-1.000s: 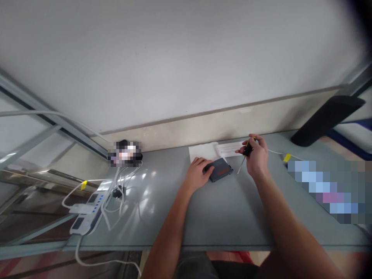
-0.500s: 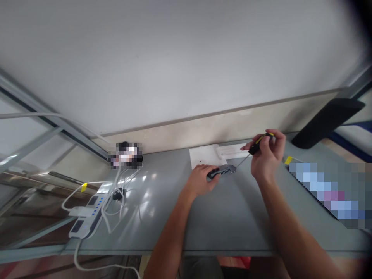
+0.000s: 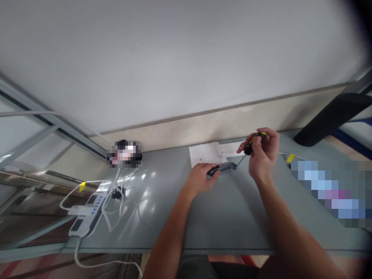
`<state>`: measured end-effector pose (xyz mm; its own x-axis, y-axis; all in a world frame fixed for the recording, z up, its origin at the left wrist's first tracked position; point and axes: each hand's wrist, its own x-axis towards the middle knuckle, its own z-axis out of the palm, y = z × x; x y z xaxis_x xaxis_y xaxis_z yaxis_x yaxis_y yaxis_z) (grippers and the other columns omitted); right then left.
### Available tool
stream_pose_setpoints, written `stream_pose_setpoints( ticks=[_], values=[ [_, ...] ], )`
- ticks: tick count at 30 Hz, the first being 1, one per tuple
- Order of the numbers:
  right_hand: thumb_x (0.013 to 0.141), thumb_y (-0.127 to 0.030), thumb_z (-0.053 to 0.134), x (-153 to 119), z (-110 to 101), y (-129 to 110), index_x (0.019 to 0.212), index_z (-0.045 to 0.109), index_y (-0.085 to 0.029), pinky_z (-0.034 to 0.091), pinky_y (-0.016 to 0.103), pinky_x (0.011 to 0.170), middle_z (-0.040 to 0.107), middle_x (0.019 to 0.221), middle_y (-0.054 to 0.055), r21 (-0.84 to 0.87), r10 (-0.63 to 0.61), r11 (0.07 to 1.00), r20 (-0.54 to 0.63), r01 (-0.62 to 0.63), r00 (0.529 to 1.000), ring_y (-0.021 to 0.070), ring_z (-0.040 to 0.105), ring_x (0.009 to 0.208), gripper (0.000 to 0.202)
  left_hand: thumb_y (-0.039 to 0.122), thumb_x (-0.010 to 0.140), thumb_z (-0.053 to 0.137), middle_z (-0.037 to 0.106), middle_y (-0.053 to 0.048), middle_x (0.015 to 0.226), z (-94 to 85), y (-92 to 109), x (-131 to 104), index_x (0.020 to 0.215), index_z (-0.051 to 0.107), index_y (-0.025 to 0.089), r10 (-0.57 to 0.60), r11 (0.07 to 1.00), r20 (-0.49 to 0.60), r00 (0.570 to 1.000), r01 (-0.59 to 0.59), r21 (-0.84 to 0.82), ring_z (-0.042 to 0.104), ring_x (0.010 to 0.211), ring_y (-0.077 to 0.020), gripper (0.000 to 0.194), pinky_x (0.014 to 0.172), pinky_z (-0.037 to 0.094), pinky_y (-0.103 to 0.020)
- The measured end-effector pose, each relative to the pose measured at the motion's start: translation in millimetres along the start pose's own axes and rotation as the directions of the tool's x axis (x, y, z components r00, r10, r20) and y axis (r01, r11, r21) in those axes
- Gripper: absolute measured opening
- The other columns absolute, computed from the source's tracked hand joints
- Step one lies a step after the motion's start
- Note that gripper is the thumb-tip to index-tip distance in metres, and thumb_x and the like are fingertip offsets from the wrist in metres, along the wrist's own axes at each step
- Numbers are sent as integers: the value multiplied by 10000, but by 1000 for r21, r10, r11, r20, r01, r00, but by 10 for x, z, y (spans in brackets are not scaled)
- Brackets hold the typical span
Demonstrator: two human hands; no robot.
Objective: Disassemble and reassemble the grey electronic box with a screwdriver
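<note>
A white power strip (image 3: 87, 221) lies well left of all the fingers, white cables (image 3: 115, 183) bunched beside it; the left hand (image 3: 201, 179) has its fingers clamped on the left end of a slotted grey device (image 3: 226, 169); white paper (image 3: 205, 153) lies just beyond those fingertips; the device juts out to their right, a screwdriver (image 3: 252, 146) slanting down to its far end, contact unclear; the right hand (image 3: 264, 155) has its fingers closed around the black-and-yellow handle; a black tube (image 3: 331, 118) slants beyond them, rightward.
</note>
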<state>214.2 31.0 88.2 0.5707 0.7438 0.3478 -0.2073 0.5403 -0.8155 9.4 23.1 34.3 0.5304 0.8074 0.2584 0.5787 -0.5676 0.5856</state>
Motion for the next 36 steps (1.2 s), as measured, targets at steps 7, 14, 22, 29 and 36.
stream_pose_setpoints(
  ticks=[7, 14, 22, 29, 36],
  values=[
    [857, -447, 736, 8, 13, -3, 1048, 569, -297, 560, 306, 507, 578, 812, -44, 33, -42, 999, -4, 42, 999, 115, 603, 524, 295, 412, 1041, 485, 777, -66, 1106, -22, 14, 6, 1201, 721, 222, -40, 999, 16, 999, 40, -31, 715, 1015, -233, 343, 987, 533, -398],
    [870, -427, 722, -11, 46, -27, 1076, 556, -310, 579, 315, 549, 570, 822, -50, 48, -54, 997, -33, 56, 998, 119, 619, 554, 290, 420, 1049, 470, 771, -67, 1085, -22, -17, 1, 1184, 719, 221, -62, 996, 9, 998, 63, -56, 706, 1010, -229, 347, 969, 542, -389],
    [858, -475, 744, -11, 32, -5, 1096, 556, -314, 600, 330, 587, 579, 837, -41, 21, -42, 999, -24, 43, 999, 134, 649, 602, 343, 422, 1057, 453, 767, -71, 1135, -15, -22, 8, 1188, 708, 215, -58, 994, 14, 998, 59, -87, 707, 1039, -224, 353, 988, 536, -383],
    [849, -521, 749, -90, 98, -50, 1102, 551, -302, 603, 337, 591, 594, 870, -25, -16, -57, 998, 4, 57, 998, 140, 659, 622, 389, 446, 1076, 400, 772, -59, 1124, -19, -27, 7, 1176, 707, 226, -89, 985, 31, 996, 93, -148, 709, 1037, -217, 391, 950, 542, -350],
    [860, -507, 737, -147, 137, -93, 1101, 551, -306, 627, 369, 634, 601, 883, -21, -17, -69, 997, 2, 69, 998, 145, 671, 633, 364, 479, 1093, 331, 761, -48, 1132, -30, -8, 20, 1180, 690, 239, -116, 965, 36, 993, 121, -231, 700, 1058, -213, 440, 958, 542, -341]
  ],
)
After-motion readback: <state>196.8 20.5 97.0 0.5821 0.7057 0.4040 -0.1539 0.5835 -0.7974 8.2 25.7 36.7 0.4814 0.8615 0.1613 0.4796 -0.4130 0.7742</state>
